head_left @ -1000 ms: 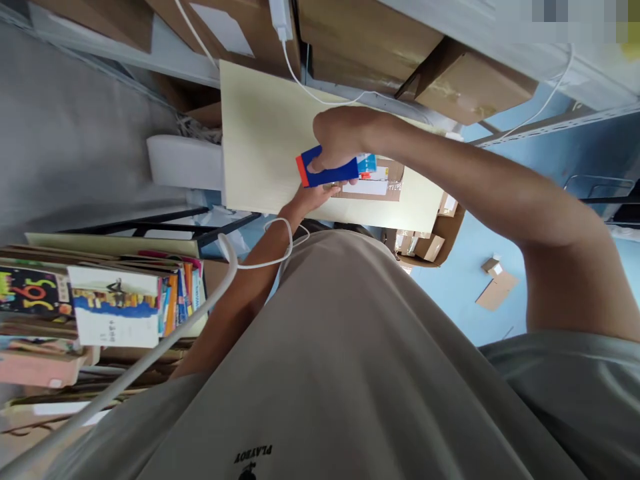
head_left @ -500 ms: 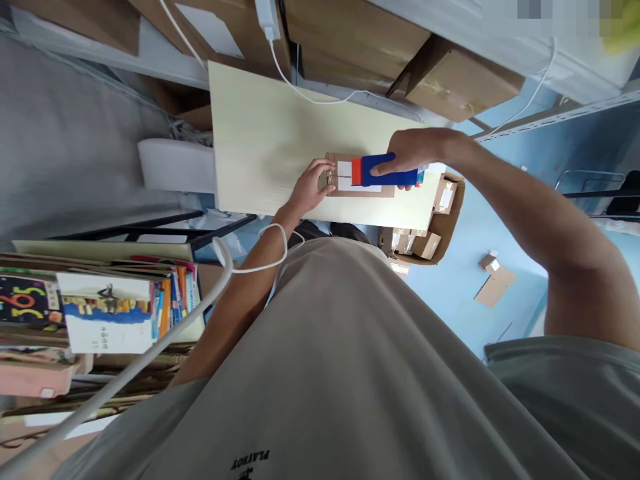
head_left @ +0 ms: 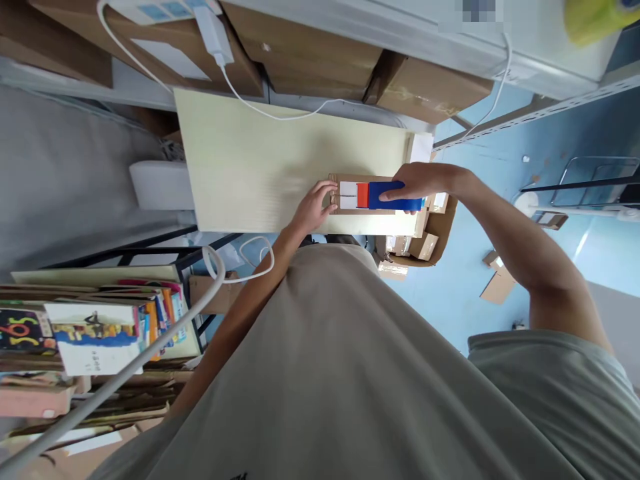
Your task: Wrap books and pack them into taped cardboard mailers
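The desk (head_left: 260, 167) lies beneath the small carton (head_left: 360, 178) and spreads well out to its left. To the carton's right, past the desk's near edge, an open box (head_left: 447, 230) holds further parcels. The carton itself lies flat on the desk, long side running left to right.

At the carton's left end, the left hand (head_left: 313, 207) rests with fingers and thumb parted, their tips against it, bracing rather than closing round it. Over the carton's right part, the right hand (head_left: 415, 181) is wrapped round a blue tool (head_left: 400, 204), whose orange-red end sits over the white label (head_left: 349, 189) on the carton's top; whether it actually presses there is hard to tell.

The step in hand looks like working the tool along the label. The next move would call for a steady left hand and a level tool, kept in line with the label.
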The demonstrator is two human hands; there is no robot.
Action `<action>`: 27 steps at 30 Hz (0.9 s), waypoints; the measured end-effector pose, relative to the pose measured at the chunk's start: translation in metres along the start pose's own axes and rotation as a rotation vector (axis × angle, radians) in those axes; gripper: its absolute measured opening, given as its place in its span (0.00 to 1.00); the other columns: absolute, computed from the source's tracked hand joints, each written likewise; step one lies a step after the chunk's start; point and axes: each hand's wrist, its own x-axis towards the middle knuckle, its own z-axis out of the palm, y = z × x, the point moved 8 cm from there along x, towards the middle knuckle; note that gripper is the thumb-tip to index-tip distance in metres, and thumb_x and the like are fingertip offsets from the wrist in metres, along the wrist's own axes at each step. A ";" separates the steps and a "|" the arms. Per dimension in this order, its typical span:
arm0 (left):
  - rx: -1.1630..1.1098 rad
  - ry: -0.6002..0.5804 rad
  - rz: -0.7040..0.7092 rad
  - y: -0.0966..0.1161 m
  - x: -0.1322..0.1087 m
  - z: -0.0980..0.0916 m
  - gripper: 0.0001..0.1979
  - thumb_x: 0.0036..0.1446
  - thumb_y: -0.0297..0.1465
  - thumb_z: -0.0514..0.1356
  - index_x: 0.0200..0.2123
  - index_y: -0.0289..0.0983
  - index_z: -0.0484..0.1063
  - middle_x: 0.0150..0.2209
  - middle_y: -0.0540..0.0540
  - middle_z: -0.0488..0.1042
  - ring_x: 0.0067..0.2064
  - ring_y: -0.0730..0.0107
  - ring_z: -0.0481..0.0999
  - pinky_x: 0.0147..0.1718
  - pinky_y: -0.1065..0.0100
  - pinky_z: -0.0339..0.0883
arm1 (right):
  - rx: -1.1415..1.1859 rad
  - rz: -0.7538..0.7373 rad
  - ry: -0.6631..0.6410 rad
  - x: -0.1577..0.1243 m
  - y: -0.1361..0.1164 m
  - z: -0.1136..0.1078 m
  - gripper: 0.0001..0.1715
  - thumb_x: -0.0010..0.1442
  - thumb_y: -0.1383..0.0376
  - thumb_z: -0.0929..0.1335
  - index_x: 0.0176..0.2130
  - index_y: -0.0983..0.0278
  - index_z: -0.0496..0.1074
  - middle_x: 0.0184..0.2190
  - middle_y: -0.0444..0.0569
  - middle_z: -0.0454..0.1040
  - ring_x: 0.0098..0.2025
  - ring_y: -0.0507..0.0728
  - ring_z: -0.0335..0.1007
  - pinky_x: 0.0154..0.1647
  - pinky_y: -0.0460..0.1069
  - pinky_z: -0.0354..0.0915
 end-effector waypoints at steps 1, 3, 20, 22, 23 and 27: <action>-0.001 -0.009 -0.010 0.004 0.003 0.006 0.24 0.69 0.31 0.64 0.66 0.41 0.73 0.71 0.35 0.75 0.74 0.47 0.75 0.77 0.47 0.69 | 0.020 0.000 -0.018 -0.003 0.008 0.005 0.44 0.66 0.24 0.69 0.36 0.60 0.83 0.28 0.54 0.81 0.33 0.62 0.74 0.38 0.57 0.67; -0.004 -0.032 -0.018 0.011 0.008 0.016 0.24 0.70 0.31 0.64 0.67 0.41 0.72 0.72 0.35 0.75 0.75 0.47 0.75 0.77 0.47 0.69 | 0.052 0.000 -0.036 -0.007 0.021 0.013 0.43 0.67 0.25 0.69 0.36 0.59 0.83 0.28 0.54 0.81 0.33 0.62 0.75 0.38 0.58 0.68; 0.110 -0.110 -0.039 0.029 0.025 0.037 0.44 0.71 0.33 0.67 0.84 0.46 0.54 0.86 0.31 0.50 0.84 0.32 0.61 0.75 0.36 0.71 | 0.106 -0.025 -0.007 0.001 0.057 0.029 0.40 0.65 0.26 0.69 0.32 0.57 0.80 0.31 0.57 0.82 0.35 0.65 0.78 0.38 0.59 0.70; 0.159 -0.145 -0.009 0.037 0.028 0.042 0.48 0.70 0.32 0.67 0.86 0.47 0.49 0.89 0.32 0.44 0.87 0.28 0.51 0.77 0.29 0.65 | 0.093 -0.020 0.013 0.003 0.057 0.029 0.39 0.64 0.27 0.70 0.32 0.58 0.80 0.30 0.56 0.82 0.34 0.64 0.77 0.37 0.59 0.68; 0.181 -0.173 0.011 0.041 0.030 0.046 0.49 0.70 0.30 0.66 0.87 0.45 0.49 0.89 0.31 0.44 0.87 0.27 0.48 0.79 0.27 0.60 | 0.092 -0.015 0.020 0.003 0.057 0.029 0.39 0.64 0.27 0.71 0.32 0.58 0.80 0.30 0.56 0.81 0.34 0.64 0.76 0.38 0.59 0.68; 0.223 -0.271 0.064 0.051 0.036 0.062 0.55 0.64 0.31 0.71 0.86 0.33 0.47 0.87 0.25 0.46 0.89 0.25 0.41 0.84 0.30 0.52 | 0.105 -0.008 0.024 -0.002 0.059 0.029 0.38 0.67 0.29 0.70 0.31 0.58 0.80 0.29 0.55 0.81 0.32 0.63 0.75 0.38 0.59 0.68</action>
